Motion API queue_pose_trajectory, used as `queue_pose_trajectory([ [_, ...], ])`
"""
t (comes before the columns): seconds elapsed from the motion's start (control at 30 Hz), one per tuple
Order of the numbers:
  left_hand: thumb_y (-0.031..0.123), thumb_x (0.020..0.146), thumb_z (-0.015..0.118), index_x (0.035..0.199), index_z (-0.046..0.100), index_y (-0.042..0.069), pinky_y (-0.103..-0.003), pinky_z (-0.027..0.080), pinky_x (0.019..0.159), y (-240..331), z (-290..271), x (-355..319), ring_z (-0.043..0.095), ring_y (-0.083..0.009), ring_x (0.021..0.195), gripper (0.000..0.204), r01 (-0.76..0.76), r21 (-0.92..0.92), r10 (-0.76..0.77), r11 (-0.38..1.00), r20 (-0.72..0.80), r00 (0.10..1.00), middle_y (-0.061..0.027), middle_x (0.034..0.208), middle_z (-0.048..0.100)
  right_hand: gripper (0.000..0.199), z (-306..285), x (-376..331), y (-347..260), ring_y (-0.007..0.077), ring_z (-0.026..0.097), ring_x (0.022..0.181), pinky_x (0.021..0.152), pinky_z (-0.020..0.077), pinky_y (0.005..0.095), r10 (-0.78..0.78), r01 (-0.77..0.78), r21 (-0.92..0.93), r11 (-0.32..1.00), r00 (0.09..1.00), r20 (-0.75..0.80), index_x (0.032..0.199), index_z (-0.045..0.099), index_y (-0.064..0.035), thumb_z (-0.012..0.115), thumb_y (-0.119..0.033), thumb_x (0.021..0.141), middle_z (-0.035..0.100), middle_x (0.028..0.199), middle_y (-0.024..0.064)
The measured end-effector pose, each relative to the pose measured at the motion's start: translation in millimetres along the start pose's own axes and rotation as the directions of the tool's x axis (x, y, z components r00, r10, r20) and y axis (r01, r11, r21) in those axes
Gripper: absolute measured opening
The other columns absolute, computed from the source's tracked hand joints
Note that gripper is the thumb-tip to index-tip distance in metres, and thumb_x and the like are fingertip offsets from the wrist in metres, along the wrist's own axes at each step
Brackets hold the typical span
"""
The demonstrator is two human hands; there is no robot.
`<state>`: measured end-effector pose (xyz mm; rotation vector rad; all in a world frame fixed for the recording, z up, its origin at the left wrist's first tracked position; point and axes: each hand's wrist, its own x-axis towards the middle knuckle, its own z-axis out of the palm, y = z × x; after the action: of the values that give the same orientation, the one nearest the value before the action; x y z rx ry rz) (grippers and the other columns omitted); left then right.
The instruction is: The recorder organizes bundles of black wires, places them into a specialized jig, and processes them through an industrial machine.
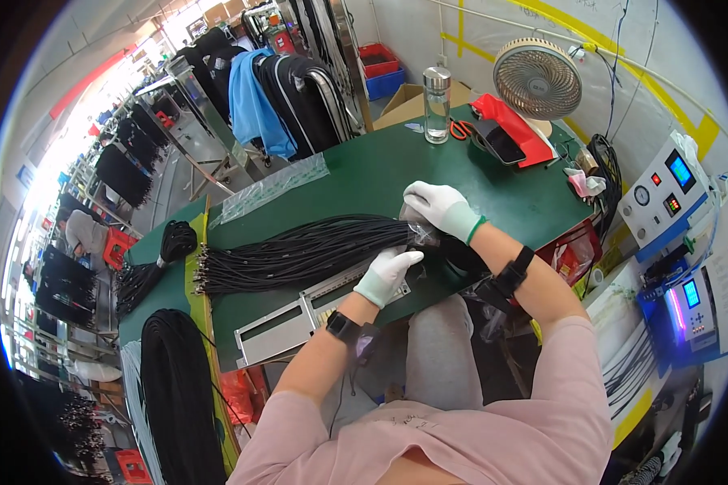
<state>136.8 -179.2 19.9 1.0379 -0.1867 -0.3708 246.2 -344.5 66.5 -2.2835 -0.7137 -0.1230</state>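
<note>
A thick bundle of black cables [307,249] lies across the green table, its metal-tipped ends fanned out at the left. Clear shiny wrap [422,234] circles the bundle near its right part. My left hand [385,276], in a white glove, is closed on the bundle's near side, just left of the wrap. My right hand [446,210], gloved too, curls at the far side over a pale greyish, roll-like thing [413,213], mostly hidden by the fingers. Below the bundle sits a silver metal frame [279,333], partly behind my left forearm.
On the green table [364,174] stand a clear bottle [437,109] and a fan [537,79], with orange scissors [461,129] and a dark phone [500,141]. More black cables [174,388] lie at the left. Control boxes [667,194] stand right. A person works far left.
</note>
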Motion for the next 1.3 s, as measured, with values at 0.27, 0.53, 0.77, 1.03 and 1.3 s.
queue_pose_trajectory([
  [0.27,0.013,0.088,0.062,0.114,0.061,-0.005,-0.029,0.045,0.091,-3,-8,-2,0.059,-0.0159,0.1,0.031,-0.005,0.352,0.045,0.936,-0.106,0.993,-0.0085,0.108,0.064,0.032,14,22,26,0.0351,0.065,0.087,0.077,0.0519,0.0393,0.06,0.059,-0.192,0.98,0.827,0.559,0.108,0.064,-0.0093,0.064,-0.031,0.084,0.069,0.096,0.0153],
  [0.53,0.025,0.087,0.065,0.108,0.065,-0.003,-0.026,0.048,0.079,22,-9,17,0.062,-0.0142,0.09,0.035,0.068,0.45,0.037,0.891,-0.219,0.975,-0.007,0.1,0.067,0.052,-18,-36,-29,0.0334,0.065,0.095,0.084,0.0503,0.0402,0.006,-0.004,-0.037,0.999,0.999,0.042,0.111,0.065,-0.0085,0.059,-0.053,0.084,0.069,0.101,0.0157],
  [0.77,0.025,0.085,0.06,0.094,0.069,0.003,-0.027,0.048,0.051,30,2,15,0.062,-0.0148,0.063,0.025,0.211,0.722,-0.046,0.659,-0.242,0.969,-0.0056,0.08,0.067,0.055,-1,-26,-33,0.0318,0.065,0.095,0.084,0.0494,0.0403,0.184,-0.157,-0.157,0.975,0.967,0.174,0.105,0.064,-0.0065,0.06,-0.057,0.083,0.069,0.098,0.0159],
  [1.03,0.022,0.086,0.059,0.087,0.068,0.003,-0.028,0.048,0.051,45,48,0,0.061,-0.0152,0.061,0.022,0.215,0.48,-0.069,0.851,-0.302,0.951,-0.0049,0.075,0.065,0.042,32,-21,-11,0.0294,0.064,0.088,0.079,0.0468,0.0406,-0.035,0.038,-0.406,0.913,0.999,0.015,0.089,0.061,-0.0078,0.067,-0.049,0.081,0.067,0.09,0.0122],
  [1.3,0.012,0.096,0.056,0.1,0.066,0.0,-0.027,0.05,0.079,80,94,-21,0.062,-0.0124,0.088,0.016,-0.254,0.374,0.317,0.892,-0.116,0.941,-0.0044,0.096,0.066,0.043,17,-30,-15,0.0309,0.063,0.094,0.09,0.0455,0.0397,-0.156,0.131,-0.125,0.983,0.963,-0.218,0.108,0.062,-0.0043,0.069,-0.039,0.082,0.065,0.104,0.0135],
])
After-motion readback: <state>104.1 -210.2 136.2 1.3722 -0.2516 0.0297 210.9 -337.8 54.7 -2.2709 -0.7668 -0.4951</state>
